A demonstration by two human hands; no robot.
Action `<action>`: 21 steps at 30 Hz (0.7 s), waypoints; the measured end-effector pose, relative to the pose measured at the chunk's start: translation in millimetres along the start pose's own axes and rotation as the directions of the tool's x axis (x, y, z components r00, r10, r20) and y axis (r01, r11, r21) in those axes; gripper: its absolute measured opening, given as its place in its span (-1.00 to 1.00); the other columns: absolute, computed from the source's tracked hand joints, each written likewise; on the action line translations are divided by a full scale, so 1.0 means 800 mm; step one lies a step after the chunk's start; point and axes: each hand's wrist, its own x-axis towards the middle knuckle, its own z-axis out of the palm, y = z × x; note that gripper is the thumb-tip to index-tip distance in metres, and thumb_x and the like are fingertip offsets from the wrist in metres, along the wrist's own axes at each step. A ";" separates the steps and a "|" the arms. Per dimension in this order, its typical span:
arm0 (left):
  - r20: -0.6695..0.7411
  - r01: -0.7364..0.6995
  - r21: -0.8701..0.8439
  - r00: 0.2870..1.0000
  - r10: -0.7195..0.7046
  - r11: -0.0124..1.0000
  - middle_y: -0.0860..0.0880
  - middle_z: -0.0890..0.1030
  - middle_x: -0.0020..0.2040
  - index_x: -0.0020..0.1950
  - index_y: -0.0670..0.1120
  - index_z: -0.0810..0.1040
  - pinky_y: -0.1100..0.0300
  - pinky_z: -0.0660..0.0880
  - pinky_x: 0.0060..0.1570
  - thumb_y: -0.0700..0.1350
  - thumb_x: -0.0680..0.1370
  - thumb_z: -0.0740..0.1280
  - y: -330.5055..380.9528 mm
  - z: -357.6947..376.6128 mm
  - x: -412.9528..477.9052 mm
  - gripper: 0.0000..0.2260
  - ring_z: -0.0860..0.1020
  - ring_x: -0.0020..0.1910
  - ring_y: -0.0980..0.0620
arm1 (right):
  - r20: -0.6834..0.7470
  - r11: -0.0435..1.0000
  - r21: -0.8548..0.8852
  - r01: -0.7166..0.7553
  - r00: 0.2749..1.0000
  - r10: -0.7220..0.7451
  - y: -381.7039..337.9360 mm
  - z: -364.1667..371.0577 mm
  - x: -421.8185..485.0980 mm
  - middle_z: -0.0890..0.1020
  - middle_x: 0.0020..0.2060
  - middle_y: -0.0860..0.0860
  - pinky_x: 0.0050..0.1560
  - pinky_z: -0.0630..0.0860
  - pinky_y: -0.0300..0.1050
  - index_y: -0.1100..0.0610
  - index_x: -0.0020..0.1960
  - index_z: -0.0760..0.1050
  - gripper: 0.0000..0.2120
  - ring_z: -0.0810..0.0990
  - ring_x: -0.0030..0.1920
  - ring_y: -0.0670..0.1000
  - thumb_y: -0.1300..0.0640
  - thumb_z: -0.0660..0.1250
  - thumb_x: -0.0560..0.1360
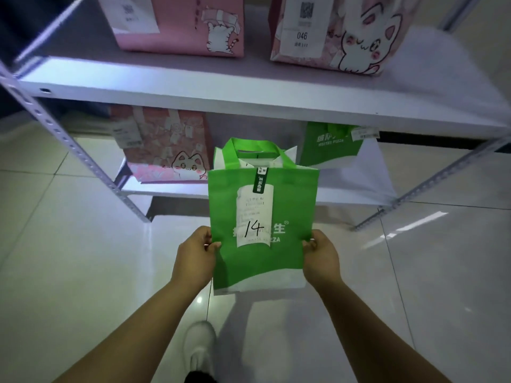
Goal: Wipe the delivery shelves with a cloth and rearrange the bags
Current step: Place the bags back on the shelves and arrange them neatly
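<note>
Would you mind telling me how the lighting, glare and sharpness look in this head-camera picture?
In the head view the scene is dim with a bluish cast; the floor tiles carry streaks of glare; wide-angle distortion splays the shelf posts outward; the green bag with the "14" receipt, held by the left hand and right hand, is sharpest; the pink bags look soft.

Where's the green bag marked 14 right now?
Centre of the head view: the green bag marked 14 hangs between left hand and right hand, before the lower shelf.

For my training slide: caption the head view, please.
Both hands hold green fabric bag marked 14 before grey metal shelves.
</note>
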 end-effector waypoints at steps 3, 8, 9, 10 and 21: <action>-0.010 0.054 -0.015 0.998 -0.055 0.998 0.08 0.55 -0.23 -0.11 -0.09 0.49 0.28 0.42 -0.31 -0.25 0.54 0.27 0.020 -0.044 -0.050 -0.92 0.50 -0.27 0.13 | 0.036 1.000 -0.026 0.004 0.999 -0.003 -0.035 -0.021 -0.054 0.58 -0.21 -0.03 -0.25 0.52 -0.18 0.04 -0.06 0.46 -0.73 0.58 -0.20 0.01 0.34 0.09 0.55; -0.046 0.111 -0.071 0.992 -0.114 0.991 0.01 0.58 -0.21 -0.11 -0.12 0.49 0.05 0.55 -0.15 -0.25 0.53 0.28 0.060 -0.123 -0.131 -0.95 0.57 -0.18 -0.09 | 0.090 0.998 -0.014 0.059 0.994 -0.058 -0.104 -0.060 -0.137 0.57 -0.22 -0.04 -0.30 0.47 -0.37 0.06 -0.07 0.47 -0.74 0.57 -0.23 -0.06 0.36 0.10 0.54; -0.056 0.117 -0.087 0.991 -0.122 0.989 0.00 0.59 -0.19 -0.11 -0.10 0.48 0.00 0.55 -0.11 -0.25 0.53 0.28 0.068 -0.139 -0.147 -0.94 0.58 -0.16 -0.10 | 0.101 0.997 -0.023 0.077 0.992 -0.074 -0.119 -0.067 -0.152 0.56 -0.23 -0.06 -0.35 0.41 -0.43 0.06 -0.07 0.48 -0.74 0.55 -0.25 -0.10 0.36 0.10 0.53; -0.066 0.118 -0.106 0.990 -0.126 0.987 0.00 0.59 -0.17 -0.12 -0.07 0.48 -0.03 0.56 -0.08 -0.24 0.53 0.28 0.077 -0.155 -0.162 -0.92 0.59 -0.14 -0.11 | 0.109 0.996 -0.028 0.090 0.990 -0.086 -0.134 -0.075 -0.166 0.56 -0.23 -0.07 -0.37 0.39 -0.44 0.07 -0.06 0.48 -0.74 0.53 -0.26 -0.11 0.36 0.10 0.53; -0.182 -0.048 -0.210 0.983 0.010 0.977 0.02 0.61 -0.10 -0.13 0.06 0.48 -0.06 0.56 -0.02 -0.21 0.54 0.27 0.147 -0.333 -0.269 -0.85 0.59 -0.09 -0.05 | 0.052 0.965 0.068 0.255 0.965 -0.258 -0.284 -0.109 -0.310 0.57 -0.28 -0.15 -0.32 0.43 -0.28 -0.10 -0.14 0.43 -0.71 0.53 -0.28 -0.08 0.28 0.15 0.57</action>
